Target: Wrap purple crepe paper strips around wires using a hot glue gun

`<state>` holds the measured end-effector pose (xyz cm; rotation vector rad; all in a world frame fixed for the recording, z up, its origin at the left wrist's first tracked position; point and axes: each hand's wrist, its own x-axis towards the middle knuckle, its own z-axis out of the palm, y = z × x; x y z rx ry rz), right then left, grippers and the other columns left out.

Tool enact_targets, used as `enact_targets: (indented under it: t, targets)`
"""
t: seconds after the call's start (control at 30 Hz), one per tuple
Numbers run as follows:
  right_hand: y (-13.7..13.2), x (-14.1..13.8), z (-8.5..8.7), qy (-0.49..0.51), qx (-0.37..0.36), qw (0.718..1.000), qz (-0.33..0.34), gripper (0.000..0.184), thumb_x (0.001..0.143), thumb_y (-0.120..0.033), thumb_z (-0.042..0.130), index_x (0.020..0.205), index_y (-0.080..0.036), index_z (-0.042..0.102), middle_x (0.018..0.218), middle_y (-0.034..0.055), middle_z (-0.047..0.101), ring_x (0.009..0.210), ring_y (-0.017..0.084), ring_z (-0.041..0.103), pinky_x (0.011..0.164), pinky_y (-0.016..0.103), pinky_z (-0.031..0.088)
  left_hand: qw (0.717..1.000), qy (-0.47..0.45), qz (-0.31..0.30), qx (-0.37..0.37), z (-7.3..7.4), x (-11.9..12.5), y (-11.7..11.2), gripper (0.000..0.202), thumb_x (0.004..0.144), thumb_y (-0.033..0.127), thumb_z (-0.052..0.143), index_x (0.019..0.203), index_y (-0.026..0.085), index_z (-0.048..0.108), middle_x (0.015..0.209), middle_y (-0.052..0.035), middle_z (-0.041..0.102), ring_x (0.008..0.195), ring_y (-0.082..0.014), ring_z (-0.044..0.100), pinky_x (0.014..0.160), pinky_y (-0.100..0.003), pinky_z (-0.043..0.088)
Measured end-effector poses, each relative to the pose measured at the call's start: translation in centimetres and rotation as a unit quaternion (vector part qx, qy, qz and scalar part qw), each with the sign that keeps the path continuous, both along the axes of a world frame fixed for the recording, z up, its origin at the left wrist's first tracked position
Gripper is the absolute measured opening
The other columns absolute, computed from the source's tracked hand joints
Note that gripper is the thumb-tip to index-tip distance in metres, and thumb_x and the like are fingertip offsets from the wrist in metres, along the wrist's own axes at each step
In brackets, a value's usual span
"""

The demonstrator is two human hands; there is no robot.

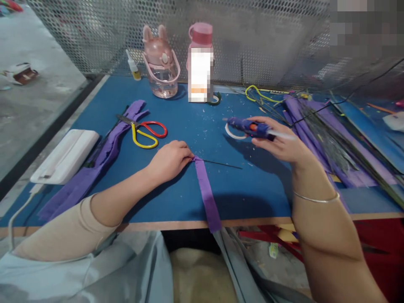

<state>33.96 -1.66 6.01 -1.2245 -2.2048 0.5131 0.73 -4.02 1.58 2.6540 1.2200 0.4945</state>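
My left hand (172,160) rests on the blue table, its fingertips pinching the top end of a purple paper strip (206,191) where it meets a thin dark stem (224,164). The strip runs down past the table's front edge. Held up above the table to the right, a dark blue glue gun (244,125) sits in my right hand (282,141), with a whitish glue stick (280,134) poking out of its back. Its nozzle points left, apart from the strip. Behind it shows part of a white ring (232,133).
Scissors (143,134) with red and yellow handles lie left, touching purple paper (104,158) beside a white power bank (66,155). At the back stand a pink bottle (162,67), another pink bottle (202,35) behind a phone (198,73), and a small glue bottle (134,67). Purple bundles (322,139) lie right.
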Motion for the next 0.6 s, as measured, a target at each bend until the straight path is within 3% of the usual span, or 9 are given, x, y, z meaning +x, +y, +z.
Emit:
enact_targets:
  t: [0.1,0.17,0.33,0.6]
  targets:
    - [-1.1,-0.7,0.5,0.004,-0.121,0.991,0.059,0.041,0.087,-0.053,0.056,0.103,-0.019,0.072,0.084,0.0054,0.072,0.069,0.019,0.063,0.062,0.03,0.05,1.0,-0.01,0.001,-0.005,-0.1,0.1,0.0,0.018,0.091,0.023,0.056,0.09,0.015,0.072,0.093,-0.0081,0.069,0.084,-0.0204,0.058,0.079,-0.035,0.047]
    - [-1.5,-1.4,0.5,-0.011,-0.174,0.981,0.084,0.041,0.086,-0.055,0.057,0.095,-0.018,0.074,0.076,0.0039,0.071,0.064,0.017,0.061,0.058,0.028,0.049,1.0,-0.011,-0.002,-0.003,-0.1,0.1,0.1,0.018,0.091,0.023,0.056,0.09,0.015,0.072,0.092,-0.0079,0.069,0.082,-0.02,0.058,0.077,-0.035,0.047]
    - [-1.6,-3.2,0.1,-0.015,-0.175,0.976,0.128,0.036,0.087,-0.048,0.057,0.1,-0.018,0.073,0.087,0.003,0.073,0.078,0.02,0.065,0.07,0.03,0.053,1.0,-0.005,-0.003,0.005,-0.1,0.1,0.1,0.018,0.091,0.023,0.056,0.089,0.016,0.072,0.09,-0.0073,0.069,0.08,-0.0191,0.058,0.076,-0.033,0.045]
    - [-1.6,-4.1,-0.8,-0.014,-0.158,0.98,0.119,0.034,0.087,-0.045,0.057,0.102,-0.017,0.07,0.103,0.0056,0.073,0.097,0.026,0.066,0.089,0.037,0.051,1.0,0.005,0.001,0.005,0.0,0.2,0.1,0.018,0.091,0.023,0.056,0.089,0.016,0.072,0.09,-0.0072,0.069,0.08,-0.0199,0.057,0.076,-0.034,0.046]
